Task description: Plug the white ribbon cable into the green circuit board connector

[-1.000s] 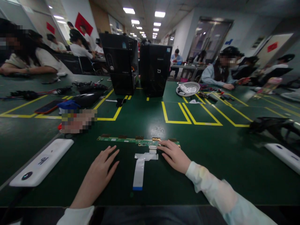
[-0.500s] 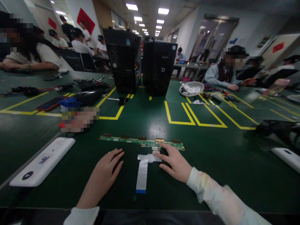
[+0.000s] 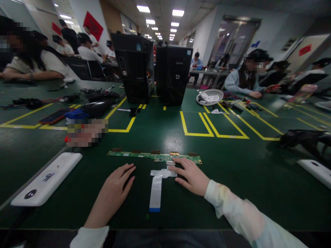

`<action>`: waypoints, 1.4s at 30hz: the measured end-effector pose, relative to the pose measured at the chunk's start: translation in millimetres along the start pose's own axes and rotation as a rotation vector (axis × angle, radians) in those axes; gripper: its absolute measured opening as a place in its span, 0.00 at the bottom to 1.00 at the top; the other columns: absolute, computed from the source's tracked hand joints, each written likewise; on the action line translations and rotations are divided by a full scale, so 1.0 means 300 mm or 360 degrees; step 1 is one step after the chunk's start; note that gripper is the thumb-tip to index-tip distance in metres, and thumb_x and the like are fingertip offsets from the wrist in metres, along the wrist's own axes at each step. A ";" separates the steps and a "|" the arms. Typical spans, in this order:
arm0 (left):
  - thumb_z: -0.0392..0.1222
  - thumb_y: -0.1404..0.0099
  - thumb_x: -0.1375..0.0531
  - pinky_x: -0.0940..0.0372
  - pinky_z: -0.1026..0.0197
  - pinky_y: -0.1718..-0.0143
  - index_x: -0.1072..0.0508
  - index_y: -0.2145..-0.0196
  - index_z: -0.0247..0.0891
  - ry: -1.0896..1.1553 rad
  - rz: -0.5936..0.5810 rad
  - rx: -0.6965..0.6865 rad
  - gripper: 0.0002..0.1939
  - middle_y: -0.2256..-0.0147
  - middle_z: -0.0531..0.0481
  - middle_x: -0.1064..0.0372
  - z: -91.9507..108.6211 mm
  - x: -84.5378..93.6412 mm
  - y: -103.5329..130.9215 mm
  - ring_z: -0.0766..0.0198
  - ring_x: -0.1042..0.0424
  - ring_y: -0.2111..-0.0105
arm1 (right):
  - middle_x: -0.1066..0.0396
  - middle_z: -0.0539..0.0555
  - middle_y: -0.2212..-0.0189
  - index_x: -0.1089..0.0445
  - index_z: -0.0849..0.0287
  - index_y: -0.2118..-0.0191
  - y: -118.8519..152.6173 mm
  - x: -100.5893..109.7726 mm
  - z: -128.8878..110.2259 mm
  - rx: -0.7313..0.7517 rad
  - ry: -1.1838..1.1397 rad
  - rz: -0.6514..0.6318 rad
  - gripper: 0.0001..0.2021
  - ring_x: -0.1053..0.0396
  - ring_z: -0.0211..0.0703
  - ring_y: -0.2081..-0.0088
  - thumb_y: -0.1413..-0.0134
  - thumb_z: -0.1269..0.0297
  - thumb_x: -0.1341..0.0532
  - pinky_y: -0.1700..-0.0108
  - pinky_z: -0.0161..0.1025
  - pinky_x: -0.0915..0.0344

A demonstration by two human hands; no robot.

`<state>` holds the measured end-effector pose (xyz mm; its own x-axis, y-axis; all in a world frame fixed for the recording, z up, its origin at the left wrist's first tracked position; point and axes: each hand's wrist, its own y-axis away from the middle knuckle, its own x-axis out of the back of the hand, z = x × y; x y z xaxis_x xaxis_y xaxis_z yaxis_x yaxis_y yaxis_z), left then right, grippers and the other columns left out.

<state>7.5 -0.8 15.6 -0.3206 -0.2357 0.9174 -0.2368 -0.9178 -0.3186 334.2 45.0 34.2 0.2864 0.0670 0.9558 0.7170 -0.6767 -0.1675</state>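
A long, narrow green circuit board [image 3: 144,155] lies across the green table, with several brownish-gold tabs along its far edge. From its near side a white flat ribbon cable [image 3: 155,193] runs toward me, bent in an L and ending in a blue tip. My right hand [image 3: 192,175] rests with fingers spread at the board's right part, its fingertips over the connector and the cable's upper end. Left of the cable, my left hand [image 3: 113,191] lies on the table with fingers stretched out, touching neither board nor cable.
Two black computer towers [image 3: 170,75] stand at the back middle. A white power bank-like device [image 3: 48,179] lies at left, another white device [image 3: 317,172] at right. A white basket [image 3: 210,97] sits at back right. Yellow tape [image 3: 199,134] marks the table. Several people sit around.
The view has shifted very slightly. Both hands, the circuit board and the ribbon cable keep the same places relative to each other.
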 end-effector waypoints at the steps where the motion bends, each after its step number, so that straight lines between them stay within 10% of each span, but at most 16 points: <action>1: 0.49 0.31 0.49 0.37 0.45 0.43 0.30 0.45 0.39 0.0003 0.0001 -0.0001 0.21 0.44 0.43 0.32 -0.001 0.000 0.000 0.52 0.33 0.44 | 0.44 0.60 0.37 0.38 0.51 0.38 -0.002 0.003 0.005 0.0019 -0.0011 -0.0006 0.22 0.46 0.53 0.37 0.36 0.56 0.46 0.38 0.56 0.46; 24: 0.51 0.31 0.51 0.37 0.45 0.43 0.28 0.47 0.38 0.0040 0.0048 -0.0024 0.23 0.45 0.42 0.31 -0.016 -0.016 0.000 0.52 0.32 0.45 | 0.52 0.62 0.33 0.44 0.50 0.34 0.042 0.025 0.021 -0.0030 -0.0020 -0.0208 0.28 0.53 0.56 0.33 0.37 0.47 0.47 0.35 0.60 0.54; 42: 0.53 0.31 0.51 0.36 0.44 0.44 0.30 0.44 0.40 0.0028 -0.0005 0.0000 0.24 0.44 0.43 0.33 -0.038 -0.032 0.011 0.51 0.33 0.44 | 0.46 0.56 0.35 0.41 0.45 0.36 0.789 0.084 0.183 -0.0807 0.0353 0.0281 0.25 0.40 0.57 0.39 0.36 0.51 0.48 0.43 0.58 0.36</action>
<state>-0.7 2.2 3.2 -0.3363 -0.2274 0.9139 -0.2378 -0.9185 -0.3160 546.0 -73.4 5.4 0.1951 -0.1969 0.9608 0.2608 -0.9339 -0.2444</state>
